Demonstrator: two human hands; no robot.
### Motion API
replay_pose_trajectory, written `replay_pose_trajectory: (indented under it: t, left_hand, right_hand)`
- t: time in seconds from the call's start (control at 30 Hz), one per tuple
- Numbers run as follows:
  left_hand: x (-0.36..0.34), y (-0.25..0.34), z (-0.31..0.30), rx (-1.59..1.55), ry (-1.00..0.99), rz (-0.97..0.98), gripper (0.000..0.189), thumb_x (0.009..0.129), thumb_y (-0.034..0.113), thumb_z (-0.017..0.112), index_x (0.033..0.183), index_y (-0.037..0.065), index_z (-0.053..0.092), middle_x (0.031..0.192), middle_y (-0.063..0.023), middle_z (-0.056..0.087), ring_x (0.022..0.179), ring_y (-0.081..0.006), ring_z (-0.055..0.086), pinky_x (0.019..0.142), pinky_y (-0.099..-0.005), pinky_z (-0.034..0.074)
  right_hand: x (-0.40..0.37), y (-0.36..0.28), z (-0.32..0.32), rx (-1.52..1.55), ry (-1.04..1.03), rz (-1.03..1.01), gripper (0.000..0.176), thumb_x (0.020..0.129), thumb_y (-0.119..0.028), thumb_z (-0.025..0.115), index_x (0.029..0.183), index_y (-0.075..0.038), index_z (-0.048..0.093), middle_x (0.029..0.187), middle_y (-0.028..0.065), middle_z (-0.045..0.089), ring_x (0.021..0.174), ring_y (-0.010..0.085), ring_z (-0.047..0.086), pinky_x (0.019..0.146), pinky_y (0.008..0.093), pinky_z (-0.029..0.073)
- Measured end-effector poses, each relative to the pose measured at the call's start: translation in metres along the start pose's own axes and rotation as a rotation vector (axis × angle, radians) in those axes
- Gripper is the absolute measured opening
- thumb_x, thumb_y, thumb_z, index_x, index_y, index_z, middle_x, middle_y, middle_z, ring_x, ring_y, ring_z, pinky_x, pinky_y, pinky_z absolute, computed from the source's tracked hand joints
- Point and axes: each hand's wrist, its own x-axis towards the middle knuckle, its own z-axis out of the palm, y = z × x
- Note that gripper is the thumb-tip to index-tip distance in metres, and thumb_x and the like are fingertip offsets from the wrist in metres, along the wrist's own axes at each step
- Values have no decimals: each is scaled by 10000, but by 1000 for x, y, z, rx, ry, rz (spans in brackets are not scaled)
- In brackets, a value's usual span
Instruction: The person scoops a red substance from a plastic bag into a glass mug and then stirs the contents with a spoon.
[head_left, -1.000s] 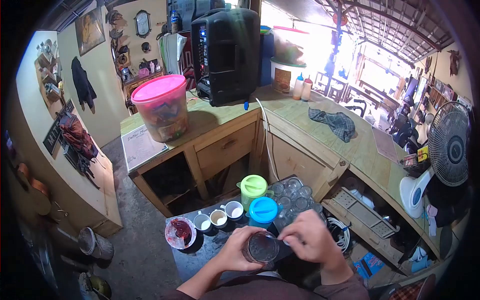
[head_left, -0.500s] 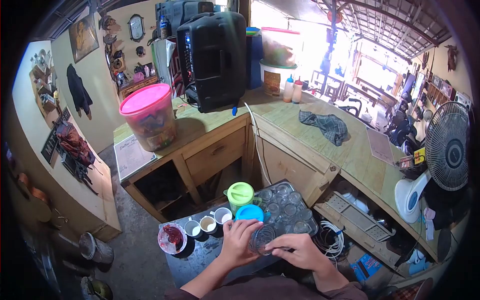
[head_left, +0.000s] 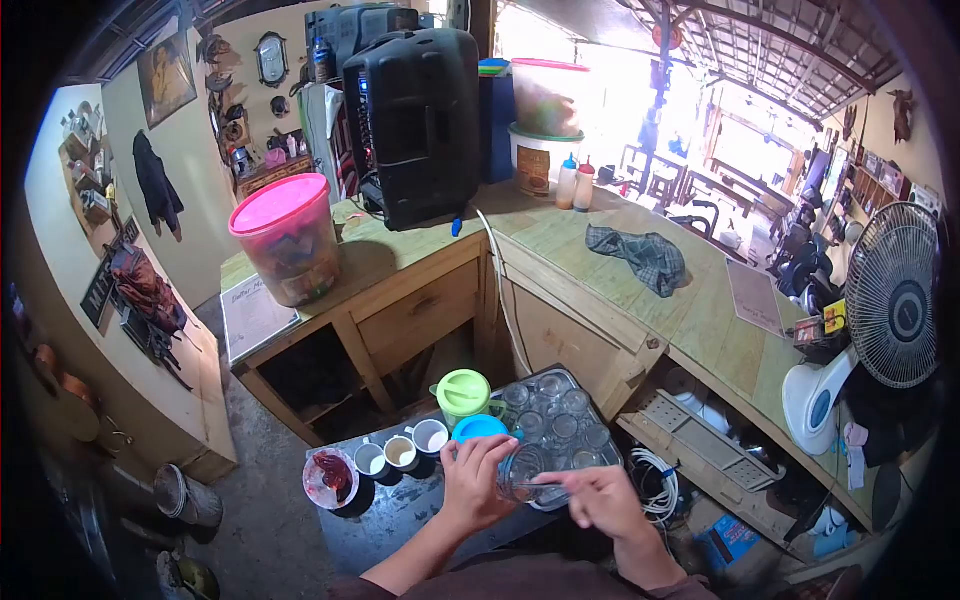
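Note:
My left hand point(head_left: 474, 487) is wrapped around the side of a clear glass point(head_left: 522, 468) tilted over the table's front. Between the thumb and finger of my right hand point(head_left: 602, 500) is a thin metal spoon point(head_left: 545, 485), its far end at the glass. Just beyond my left fingers stands a blue-lidded container point(head_left: 481, 428), with a green-lidded pitcher point(head_left: 464, 393) behind it. Upturned glasses fill a tray point(head_left: 606, 405) to the right. Three white cups, the nearest a white mug point(head_left: 431, 437), line up at left beside a bowl point(head_left: 331, 478) with dark red contents.
A wooden counter point(head_left: 560, 245) wraps around the dark low table point(head_left: 390, 520). On it are a pink-lidded tub point(head_left: 285, 240), a black speaker point(head_left: 415, 130), a checked cloth point(head_left: 640, 258) and a white fan point(head_left: 820, 395). Coiled white cable point(head_left: 655, 485) lies at the right.
My right hand has shifted right, away from the glass, and more of the spoon shows. My left hand still holds the glass. The view has turned slightly.

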Motion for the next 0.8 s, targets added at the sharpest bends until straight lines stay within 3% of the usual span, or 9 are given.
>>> replay_pose_trajectory:
  t: [0.03, 0.07, 0.2, 0.43, 0.47, 0.57, 0.6, 0.7, 0.8]
  left_hand:
    - [1, 2, 2, -21, 1, 5, 743, 559, 251, 844, 1227, 112, 551, 1190, -47, 605, 1050, -239, 585, 890, -484, 330]
    - [1, 4, 3, -23, -2, 9, 743, 559, 251, 844, 1227, 112, 551, 1190, -47, 605, 1050, -239, 585, 890, -484, 330]
    - [4, 7, 5, -73, 14, 0, 712, 585, 248, 841, 1217, 97, 548, 1179, -61, 611, 1047, -245, 587, 896, -482, 335]
    - [12, 15, 11, -136, -6, 16, 699, 605, 263, 840, 1213, 87, 543, 1174, -74, 613, 1056, -262, 584, 908, -467, 333]
    - [12, 15, 12, -133, -3, 15, 699, 605, 263, 840, 1213, 87, 543, 1174, -74, 613, 1056, -262, 584, 908, -467, 333]
    - [10, 15, 13, -177, -38, 12, 718, 600, 264, 843, 1225, 87, 537, 1187, -79, 609, 1066, -263, 582, 911, -466, 330]
    - [10, 14, 14, -188, -40, 16, 732, 594, 265, 845, 1231, 88, 533, 1191, -80, 607, 1069, -264, 581, 911, -463, 330]
    - [11, 13, 12, -197, -52, 22, 755, 581, 264, 849, 1241, 89, 527, 1195, -82, 605, 1074, -265, 578, 911, -456, 332]
    - [11, 10, 11, -214, -60, 13, 771, 565, 262, 851, 1243, 89, 527, 1198, -83, 603, 1079, -265, 576, 910, -448, 334]
  right_hand:
    - [0, 4, 4, -35, -57, 37, 355, 1012, -266, 548, 1112, 40, 699, 649, -28, 599, 472, 11, 464, 438, 172, 357]
    - [1, 6, 5, -76, -93, 17, 467, 994, -337, 567, 1029, 113, 689, 892, 130, 731, 448, 42, 483, 435, 175, 390]
    - [-6, 3, -29, 118, 41, -184, 526, 899, -418, 685, 1008, 96, 698, 927, 132, 732, 495, 42, 508, 467, 176, 401]
    - [-4, 3, -35, -9, -84, -209, 553, 804, -489, 740, 960, 41, 732, 951, 126, 733, 556, 48, 542, 483, 181, 400]
    - [-2, 5, -45, -15, -91, -379, 326, 845, -320, 749, 980, -23, 752, 918, 88, 740, 722, 115, 657, 629, 232, 503]
    - [4, 4, -46, -94, -157, -460, 385, 836, -380, 742, 958, -16, 750, 905, 105, 736, 845, 179, 698, 737, 266, 527]
    - [3, 1, -41, -151, -201, -307, 424, 851, -417, 711, 932, -3, 748, 908, 124, 733, 842, 217, 709, 762, 296, 538]
    - [10, 10, -40, -128, -140, -571, 532, 824, -507, 698, 900, 16, 752, 869, 144, 725, 631, 117, 644, 533, 218, 463]
    - [1, 3, -56, -38, -200, -461, 412, 852, -381, 714, 928, 24, 743, 927, 155, 728, 690, 151, 679, 569, 232, 507]
